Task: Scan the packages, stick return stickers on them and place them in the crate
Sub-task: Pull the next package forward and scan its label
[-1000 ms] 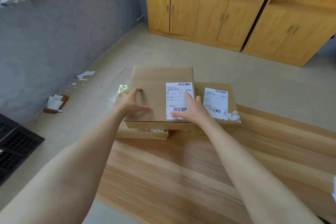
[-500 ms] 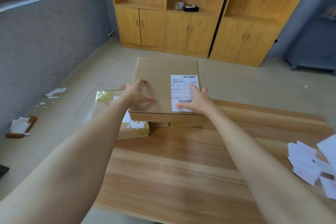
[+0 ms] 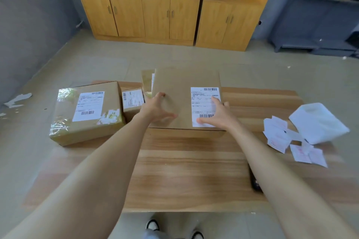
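At the bottom centre of the frame a pair of dark shoes [image 3: 153, 225] shows under the near edge of the light striped wooden table [image 3: 184, 170]. Just under the right forearm lies a small dark object [image 3: 255, 184], possibly the scanner; it is too hidden to tell.

At mid-frame both hands lie flat and spread on top of the wide flat brown cardboard box [image 3: 180, 83]. The left hand [image 3: 155, 109] presses its bare left part. The right hand [image 3: 217, 116] rests on its white barcode label [image 3: 204, 103], grasping nothing.

With palms only, the box could slip or skew and knock the small brown carton [image 3: 133, 99] just to its left. A palm over the barcode would also block a scan.

Further left sits a tape-wrapped brown parcel [image 3: 87, 114]. At the right edge, loose white-and-red paper slips [image 3: 277, 134] lie touching a white plastic mailer bag [image 3: 318, 122]; a sweeping forearm could scatter them.

Yellow wooden cabinets [image 3: 169, 11] fill the top. No crate is in view.
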Action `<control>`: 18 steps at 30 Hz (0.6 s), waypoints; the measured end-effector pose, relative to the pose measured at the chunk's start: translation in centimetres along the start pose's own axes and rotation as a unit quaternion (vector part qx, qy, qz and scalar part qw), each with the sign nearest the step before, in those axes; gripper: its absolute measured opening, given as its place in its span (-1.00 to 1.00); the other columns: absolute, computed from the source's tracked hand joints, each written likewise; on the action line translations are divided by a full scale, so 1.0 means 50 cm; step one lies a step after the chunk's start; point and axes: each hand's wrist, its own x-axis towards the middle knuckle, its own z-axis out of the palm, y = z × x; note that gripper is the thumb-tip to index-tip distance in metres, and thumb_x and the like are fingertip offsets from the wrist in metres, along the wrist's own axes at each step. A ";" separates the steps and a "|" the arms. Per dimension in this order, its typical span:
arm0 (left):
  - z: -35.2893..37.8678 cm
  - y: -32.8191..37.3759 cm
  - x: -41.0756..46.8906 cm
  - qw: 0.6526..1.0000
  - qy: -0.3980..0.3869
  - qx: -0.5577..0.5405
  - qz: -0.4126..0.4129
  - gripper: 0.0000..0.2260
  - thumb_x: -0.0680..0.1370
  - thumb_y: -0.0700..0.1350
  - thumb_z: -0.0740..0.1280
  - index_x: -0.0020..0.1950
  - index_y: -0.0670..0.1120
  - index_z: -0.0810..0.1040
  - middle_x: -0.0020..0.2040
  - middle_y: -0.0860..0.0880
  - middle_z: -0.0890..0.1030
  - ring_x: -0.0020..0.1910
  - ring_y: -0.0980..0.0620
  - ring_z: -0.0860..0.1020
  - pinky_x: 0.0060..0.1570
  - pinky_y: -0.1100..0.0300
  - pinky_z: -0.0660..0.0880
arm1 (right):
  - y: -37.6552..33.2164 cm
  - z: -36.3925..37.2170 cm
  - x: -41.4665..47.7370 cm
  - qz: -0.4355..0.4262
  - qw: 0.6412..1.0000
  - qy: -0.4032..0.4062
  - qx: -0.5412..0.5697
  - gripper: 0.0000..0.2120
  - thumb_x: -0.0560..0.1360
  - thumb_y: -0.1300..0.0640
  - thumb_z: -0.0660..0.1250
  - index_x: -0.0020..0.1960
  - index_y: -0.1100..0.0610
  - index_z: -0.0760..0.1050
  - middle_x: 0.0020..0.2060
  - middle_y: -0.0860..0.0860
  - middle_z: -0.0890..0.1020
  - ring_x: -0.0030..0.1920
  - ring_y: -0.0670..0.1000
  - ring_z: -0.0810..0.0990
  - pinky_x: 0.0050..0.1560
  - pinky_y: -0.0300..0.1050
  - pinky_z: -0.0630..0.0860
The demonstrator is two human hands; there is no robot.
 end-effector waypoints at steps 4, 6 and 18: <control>0.078 0.035 -0.014 1.000 -0.002 0.009 -0.004 -0.15 0.24 0.15 0.56 0.42 0.14 0.19 0.27 -0.17 0.26 0.21 -0.24 0.41 0.30 -0.09 0.37 | 0.085 -0.006 -0.015 0.016 1.000 0.002 -0.002 0.05 0.21 -0.14 0.53 0.51 -0.10 -0.02 0.29 0.04 0.18 0.27 0.10 0.39 0.15 -0.04 0.38; 0.109 0.045 -0.024 1.000 0.010 0.006 -0.012 -0.15 0.24 0.13 0.58 0.40 0.14 0.19 0.23 -0.16 0.26 0.20 -0.25 0.41 0.28 -0.11 0.39 | 0.115 -0.006 -0.017 0.013 1.000 0.004 0.002 0.05 0.20 -0.11 0.54 0.50 -0.11 -0.02 0.30 0.04 0.17 0.27 0.11 0.40 0.23 0.01 0.40; 0.216 0.046 -0.077 0.997 0.004 0.044 -0.059 0.11 0.22 0.08 0.60 0.47 0.32 -0.17 0.21 -0.17 0.23 0.20 -0.29 0.32 0.18 -0.16 0.37 | 0.229 0.025 -0.045 -0.010 0.999 -0.013 -0.036 0.11 0.24 0.04 0.58 0.51 -0.16 -0.13 0.28 0.10 0.14 0.06 0.11 0.48 -0.09 -0.09 0.42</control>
